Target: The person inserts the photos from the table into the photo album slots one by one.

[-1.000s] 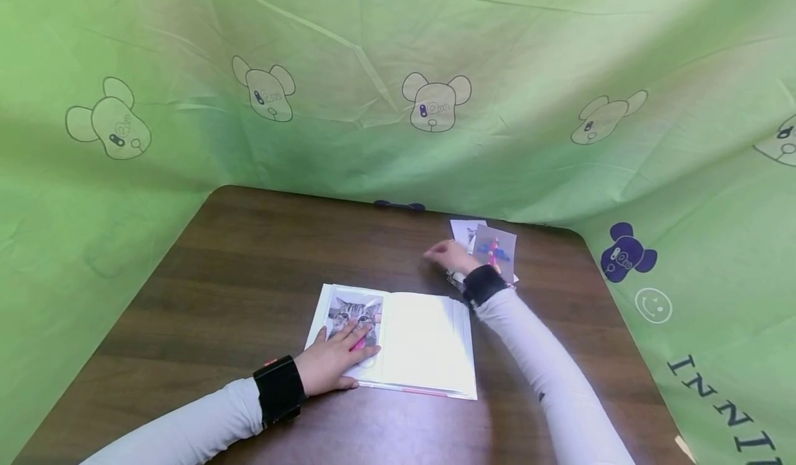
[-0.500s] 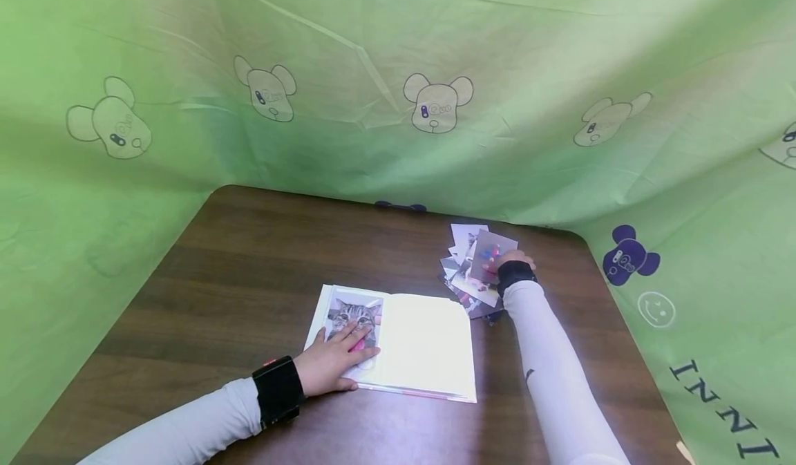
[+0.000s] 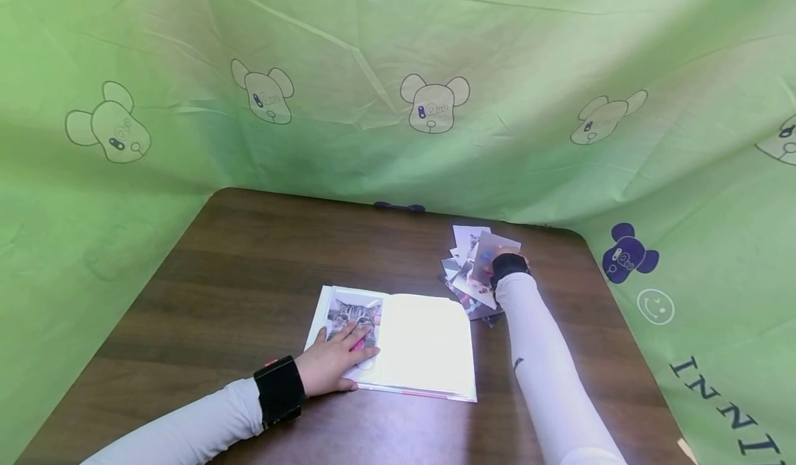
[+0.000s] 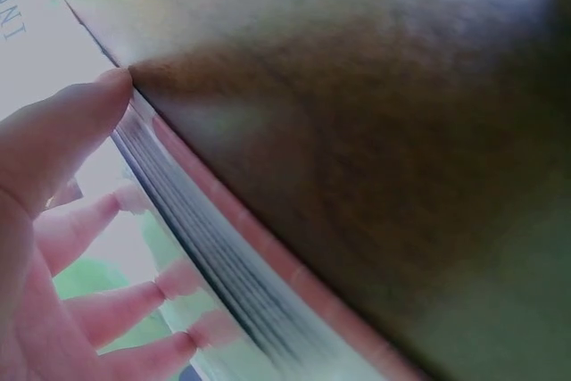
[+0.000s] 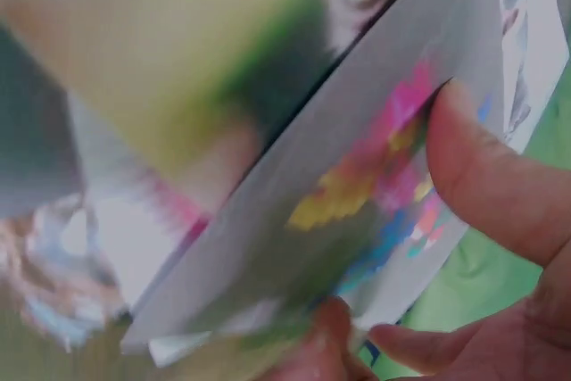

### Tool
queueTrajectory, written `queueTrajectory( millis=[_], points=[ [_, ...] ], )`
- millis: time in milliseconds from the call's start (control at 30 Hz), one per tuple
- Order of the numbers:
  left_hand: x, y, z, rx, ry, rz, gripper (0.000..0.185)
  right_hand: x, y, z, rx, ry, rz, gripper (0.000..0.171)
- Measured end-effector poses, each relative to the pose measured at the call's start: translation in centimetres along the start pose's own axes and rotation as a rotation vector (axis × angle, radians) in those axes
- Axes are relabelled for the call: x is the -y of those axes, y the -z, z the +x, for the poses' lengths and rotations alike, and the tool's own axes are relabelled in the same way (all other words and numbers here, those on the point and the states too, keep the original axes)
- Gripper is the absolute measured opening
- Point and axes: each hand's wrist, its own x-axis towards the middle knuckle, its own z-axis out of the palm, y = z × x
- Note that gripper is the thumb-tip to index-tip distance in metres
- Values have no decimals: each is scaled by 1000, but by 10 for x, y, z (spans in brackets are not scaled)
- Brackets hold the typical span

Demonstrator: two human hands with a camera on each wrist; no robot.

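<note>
Wooden table: beside the album pinned flat by the left hand, the right hand has just pinched a photo off the pile.

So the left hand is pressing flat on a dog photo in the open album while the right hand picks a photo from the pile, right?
Not quite: the photo under the left hand shows a tabby cat, not a dog, as the head view shows. The rest holds: the album lies open, and the right hand pinches a colourful photo at the pile.
</note>
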Motion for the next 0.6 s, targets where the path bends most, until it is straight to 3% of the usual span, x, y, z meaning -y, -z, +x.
queueTrajectory(
  millis=[100, 233, 367, 600],
  points=[
    [0, 0, 0, -6, -1, 4, 65, 0, 2, 0, 15, 50, -91, 42],
    [0, 1, 0, -12, -9, 6, 65, -1, 0, 8, 46, -135, 66, 65],
    [1, 1, 0, -11, -9, 8, 66, -3, -5, 15, -1, -313, 257, 92],
    [3, 0, 2, -22, -6, 31, 66, -12, 0, 12, 81, -234, 241, 93]
  ],
)
